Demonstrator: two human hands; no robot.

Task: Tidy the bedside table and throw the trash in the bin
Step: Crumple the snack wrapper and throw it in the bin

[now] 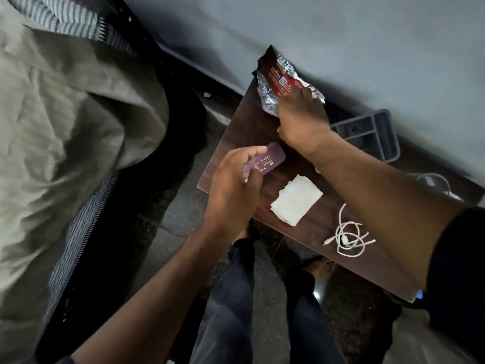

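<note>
1. our left hand [233,185] is closed around a small purple packet [265,158] with pale lettering, fingers curled over its near end, holding it just above the left part of the bedside table [236,132].
2. our right hand [301,114] reaches to the far corner of the table and presses down on a crumpled red and silver foil wrapper [278,80]; the fingers lie on the wrapper, but we cannot tell whether they actually grip it or only rest flat on it.
3. the wrapper sits at the table's far edge, close to the grey wall [341,35], and part of it sticks out past the corner.
4. a folded white tissue [296,199] lies flat near the middle of the dark wood top, under our right forearm and apart from both hands.
5. a loosely coiled white cable [349,237] lies nearer the front edge, to the right of the tissue, not touching it.
6. a grey plastic tray [372,135] with compartments sits beyond the right wrist, against the wall.
7. an olive bedsheet [65,114] fills the left side, well apart from the table.
</note>
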